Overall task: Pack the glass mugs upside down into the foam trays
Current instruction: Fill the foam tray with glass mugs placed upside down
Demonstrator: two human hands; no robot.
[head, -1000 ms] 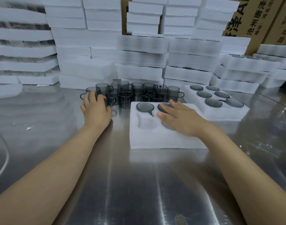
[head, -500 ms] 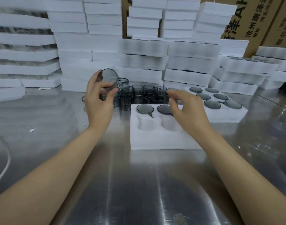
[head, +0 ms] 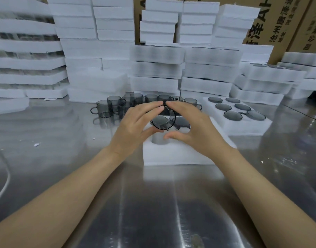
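Since half a second back, the smoked glass mug (head: pixel 163 120) has travelled from up by the loose cluster to a spot over the near foam tray (head: pixel 176 154), and both hands have closed in around it. It hangs just above the tray's empty front-left pocket (head: pixel 158 139), tipped so one round end faces the person; its long axis runs roughly away from them and slightly downward, neither upright nor yet inverted. I cannot tell where its handle sits.

Her left hand (head: pixel 135 127) pinches it between thumb below and fingers over the top, and the right hand (head: pixel 191 126) cups the other side, thumb underneath, fingertips nearly meeting the left's above the glass. Two hands on one mug looks like a way to turn it over without letting slippery glass drop.

Behind it the tray's back pockets already hold mugs bottom-up. Further back, the loose mugs (head: pixel 132 104) stand upright on the steel table (head: pixel 64 140), and to the right sits a filled tray (head: pixel 243 120).
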